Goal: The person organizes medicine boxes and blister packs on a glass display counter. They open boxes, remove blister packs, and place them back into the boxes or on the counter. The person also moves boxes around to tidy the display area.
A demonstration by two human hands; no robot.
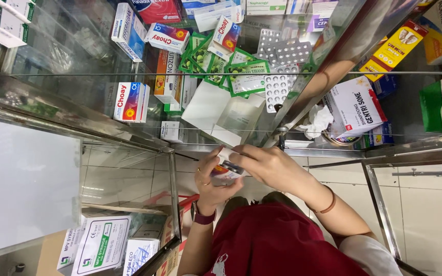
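My left hand (206, 183) and my right hand (268, 164) meet in front of a glass display cabinet and hold a small box (226, 170) between them. The box is white with a dark and orange end. My left hand cups it from below with the thumb raised; it wears a ring and a dark red wrist strap. My right hand grips the box's top end with its fingers and wears a brown bracelet. My red top (277, 240) fills the lower middle of the view.
Glass shelves hold silver blister packs (282, 76), green sachets (244, 76) and a red-and-white box (130, 102). A white box (356, 107) sits by crumpled tissue (317, 121). Syringe boxes (101, 246) lie lower left. A metal cabinet frame (173, 194) stands beside my left arm.
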